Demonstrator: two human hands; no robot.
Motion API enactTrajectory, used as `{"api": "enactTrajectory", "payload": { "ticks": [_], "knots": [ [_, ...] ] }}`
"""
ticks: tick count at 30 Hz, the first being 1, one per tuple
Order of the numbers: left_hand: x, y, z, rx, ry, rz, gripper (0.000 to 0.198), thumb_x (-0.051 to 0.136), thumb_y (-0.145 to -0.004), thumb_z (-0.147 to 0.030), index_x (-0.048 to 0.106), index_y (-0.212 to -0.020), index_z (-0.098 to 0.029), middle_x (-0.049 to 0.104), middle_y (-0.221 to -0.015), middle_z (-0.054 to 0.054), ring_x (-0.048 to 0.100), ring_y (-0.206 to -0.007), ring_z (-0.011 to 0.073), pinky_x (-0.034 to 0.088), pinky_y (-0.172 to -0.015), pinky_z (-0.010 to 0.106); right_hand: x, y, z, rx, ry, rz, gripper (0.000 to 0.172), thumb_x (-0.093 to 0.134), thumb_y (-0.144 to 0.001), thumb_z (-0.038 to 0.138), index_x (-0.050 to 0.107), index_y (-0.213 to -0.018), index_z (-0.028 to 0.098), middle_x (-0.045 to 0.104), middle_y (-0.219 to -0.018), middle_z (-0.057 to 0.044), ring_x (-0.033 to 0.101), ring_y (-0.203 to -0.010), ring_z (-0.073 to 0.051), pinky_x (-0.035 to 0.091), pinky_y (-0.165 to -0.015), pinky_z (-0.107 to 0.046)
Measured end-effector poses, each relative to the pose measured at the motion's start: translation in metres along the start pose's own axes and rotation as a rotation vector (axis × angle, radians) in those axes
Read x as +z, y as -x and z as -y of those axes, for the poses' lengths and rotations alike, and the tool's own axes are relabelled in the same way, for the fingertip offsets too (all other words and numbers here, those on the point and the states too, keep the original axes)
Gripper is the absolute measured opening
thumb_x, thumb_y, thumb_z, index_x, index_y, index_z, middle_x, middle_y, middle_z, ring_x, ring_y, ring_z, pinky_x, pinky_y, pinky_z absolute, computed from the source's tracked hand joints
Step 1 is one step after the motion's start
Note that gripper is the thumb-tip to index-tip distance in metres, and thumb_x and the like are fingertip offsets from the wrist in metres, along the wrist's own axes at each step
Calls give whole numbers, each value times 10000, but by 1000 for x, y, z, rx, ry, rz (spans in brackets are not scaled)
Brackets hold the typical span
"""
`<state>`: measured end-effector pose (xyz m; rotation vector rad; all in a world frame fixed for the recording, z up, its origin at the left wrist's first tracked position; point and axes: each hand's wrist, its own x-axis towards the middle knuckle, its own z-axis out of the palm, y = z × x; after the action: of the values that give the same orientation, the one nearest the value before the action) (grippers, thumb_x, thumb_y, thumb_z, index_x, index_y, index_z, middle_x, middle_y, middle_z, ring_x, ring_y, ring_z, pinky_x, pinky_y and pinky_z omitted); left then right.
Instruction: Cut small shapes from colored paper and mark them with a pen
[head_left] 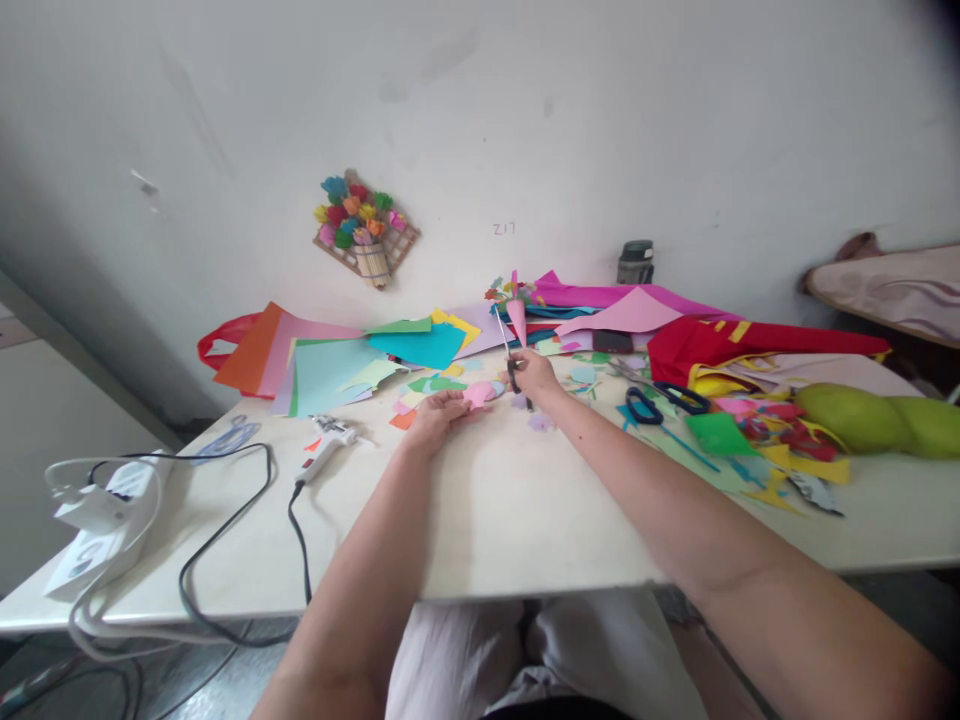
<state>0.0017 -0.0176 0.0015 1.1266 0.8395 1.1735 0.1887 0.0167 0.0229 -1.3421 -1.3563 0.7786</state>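
Near the middle of the table, my left hand (441,415) pinches a small pink paper piece (478,394) that looks like a cut petal or flower shape. To its right, my right hand (535,373) is closed on a pair of scissors (513,368), whose blades point up and away from me. The blades stand apart from the pink piece. Small cut paper scraps (442,384) in green, orange and pink lie just beyond my left hand. A pale purple paper piece (540,423) lies below my right hand.
A hot glue gun (324,450) and a white power strip (112,520) with loose cables are on the left. Coloured paper sheets (330,370) line the back. At right lie dark-handled scissors (664,400), red cloth (720,345) and a green pillow-like object (877,420).
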Motion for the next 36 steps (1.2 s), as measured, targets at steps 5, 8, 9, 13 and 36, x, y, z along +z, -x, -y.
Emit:
{"api": "enactTrajectory", "payload": {
  "ticks": [5,8,9,13,36],
  "knots": [
    [2,0,-2,-31,-8,-45,206,741,-614,-132,581,-742,-116,667,-698,46,677,-731,179,540,-741,296,-10,-7,-3,-142,348,-72,325,644,-673,374,671,-959,221,695,-838,-22,629,-774,-166,460,-650,-244],
    [2,-1,-2,-31,-7,-65,192,731,-625,-114,578,-741,-114,662,-689,41,676,-720,174,548,-731,296,-9,-6,-3,-186,471,-39,304,618,-683,414,698,-914,235,699,-861,-25,620,-819,-181,435,-659,-243],
    [1,-1,-1,-28,-5,-63,188,728,-628,-114,584,-749,-113,663,-698,40,676,-724,172,549,-727,292,-9,-6,-3,-185,514,-26,308,615,-682,423,702,-908,234,700,-872,-29,618,-830,-187,430,-660,-246],
    [-1,-3,0,-26,-3,-74,198,738,-623,-124,601,-766,-119,667,-719,35,678,-726,175,554,-706,286,-15,-5,-9,-87,680,-30,336,608,-689,403,690,-967,233,693,-962,-51,612,-881,-208,425,-670,-257],
    [-1,-3,-1,-42,-21,-54,257,759,-604,-148,614,-815,-128,669,-736,28,676,-718,160,545,-736,270,-42,3,-35,-98,961,-65,305,540,-783,320,667,-1019,175,647,-1010,-130,598,-928,-221,420,-721,-281]
  ]
}}
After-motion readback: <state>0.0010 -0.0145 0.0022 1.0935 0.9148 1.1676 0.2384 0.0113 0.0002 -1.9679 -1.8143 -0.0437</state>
